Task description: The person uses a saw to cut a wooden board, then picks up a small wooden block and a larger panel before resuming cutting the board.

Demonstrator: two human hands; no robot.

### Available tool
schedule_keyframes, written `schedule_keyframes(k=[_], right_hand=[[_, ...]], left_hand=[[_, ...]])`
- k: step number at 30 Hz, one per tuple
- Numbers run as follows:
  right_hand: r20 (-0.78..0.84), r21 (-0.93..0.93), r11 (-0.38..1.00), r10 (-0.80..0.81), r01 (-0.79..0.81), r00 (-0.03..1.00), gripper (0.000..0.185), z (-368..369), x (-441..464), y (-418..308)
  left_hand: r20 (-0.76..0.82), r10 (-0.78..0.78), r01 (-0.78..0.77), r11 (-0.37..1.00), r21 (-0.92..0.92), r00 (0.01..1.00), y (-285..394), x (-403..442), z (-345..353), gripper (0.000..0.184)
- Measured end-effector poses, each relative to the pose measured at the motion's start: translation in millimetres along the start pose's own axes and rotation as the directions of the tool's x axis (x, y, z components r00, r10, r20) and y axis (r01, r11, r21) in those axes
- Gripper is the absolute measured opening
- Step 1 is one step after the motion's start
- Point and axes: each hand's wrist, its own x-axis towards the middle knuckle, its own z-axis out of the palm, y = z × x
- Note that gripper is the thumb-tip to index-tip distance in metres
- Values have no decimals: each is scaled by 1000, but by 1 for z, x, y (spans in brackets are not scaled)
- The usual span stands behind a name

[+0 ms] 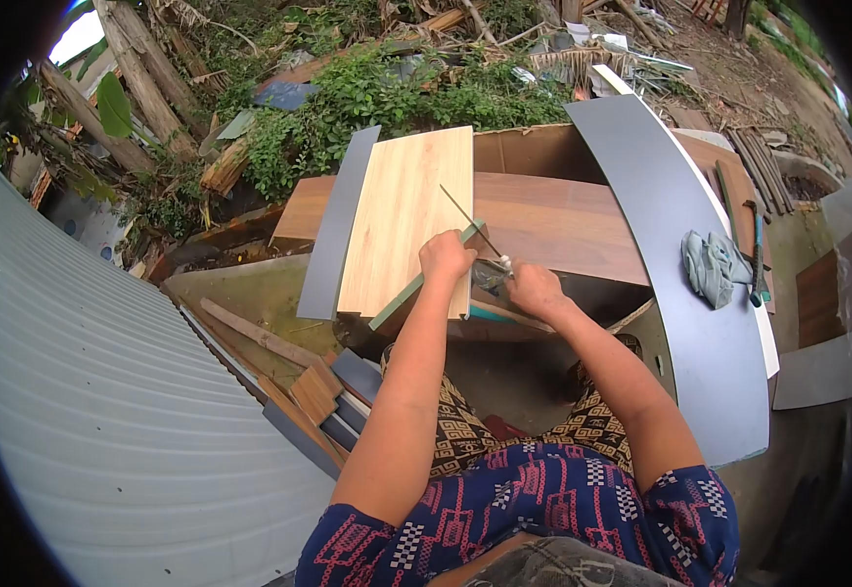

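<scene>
A light wood-grain board [406, 205] lies lengthwise in front of me, with a narrow green-edged strip [402, 298] set diagonally across its near right part. My left hand [448, 258] presses on the strip with its fingers closed round it. My right hand [536, 290] is closed on the pale handle of a thin dark rod-like tool [463, 209]. The tool points up and left, crossing the strip's upper end, with its tip over the light board. What kind of tool it is, I cannot tell.
Brown planks [563, 223] lie beneath and right of the light board. A long grey panel [656, 225] holds a crumpled cloth [712, 269] and a teal-handled tool [759, 256]. Corrugated metal [123, 391] fills the left side. Wood offcuts [316, 391] lie low left.
</scene>
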Motion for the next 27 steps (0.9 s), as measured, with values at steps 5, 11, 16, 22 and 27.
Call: schedule_keyframes(k=[5,11,16,22,27], right_hand=[[47,-50,998,30,-27,998,25,-9,-67,30],[59,-57,997,51,-48,997,25,-19,-69,31],[22,-17,1000,6,-6,1000,24,-12,-6,2],[-11,23,999,28,-28,1000,25,2,44,-18],[8,25,1000,18,-18,1000,26,1,6,-2]], left_hand=[[21,-3,4,1000,-7,1000,0,2,0,30],[-10,17,-17,1000,-6,1000,-1,0,1,32],[52,-6,5,1000,27,999,-2,4,3,40],[3,8,-8,1000,0,1000,-1,1,3,31],[-6,7,-7,1000,5,1000,-1,0,3,30]])
